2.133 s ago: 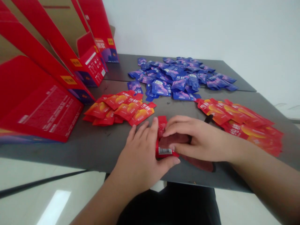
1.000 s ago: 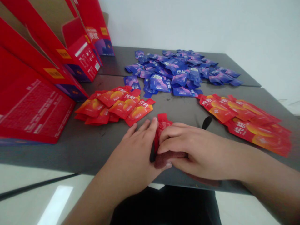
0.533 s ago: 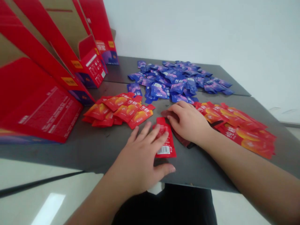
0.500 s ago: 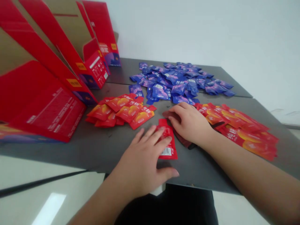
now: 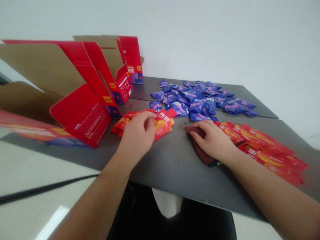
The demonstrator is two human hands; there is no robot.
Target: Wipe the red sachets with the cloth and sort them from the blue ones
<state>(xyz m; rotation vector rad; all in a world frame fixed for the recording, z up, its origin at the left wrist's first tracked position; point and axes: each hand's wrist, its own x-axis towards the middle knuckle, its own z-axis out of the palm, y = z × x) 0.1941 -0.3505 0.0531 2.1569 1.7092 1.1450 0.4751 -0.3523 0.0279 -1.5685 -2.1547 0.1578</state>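
My left hand (image 5: 140, 133) is closed, its thumb and fingers pinching a red and orange pouch (image 5: 165, 120) by its near side. That pouch lies over the left heap of similar red pouches (image 5: 119, 126), partly hidden by the hand. On the tabletop to the right, my right hand (image 5: 211, 138) curls over a dark reddish-brown cloth (image 5: 202, 153), gripping its far edge between thumb and fingers. Just beyond that hand, a layered row of red and orange pouches (image 5: 267, 151) stretches to the right.
Several open red cartons with flaps up stand at the left, the nearest carton (image 5: 87, 116) close to my left hand. A broad heap of blue-purple pouches (image 5: 197, 100) lies at the back of the grey table (image 5: 170, 163), before a white wall (image 5: 212, 40).
My left hand has carried the red pouch from the table's front middle to the left heap, its fingers going from spread to pinched. My right hand stays on the cloth. The view has shifted.
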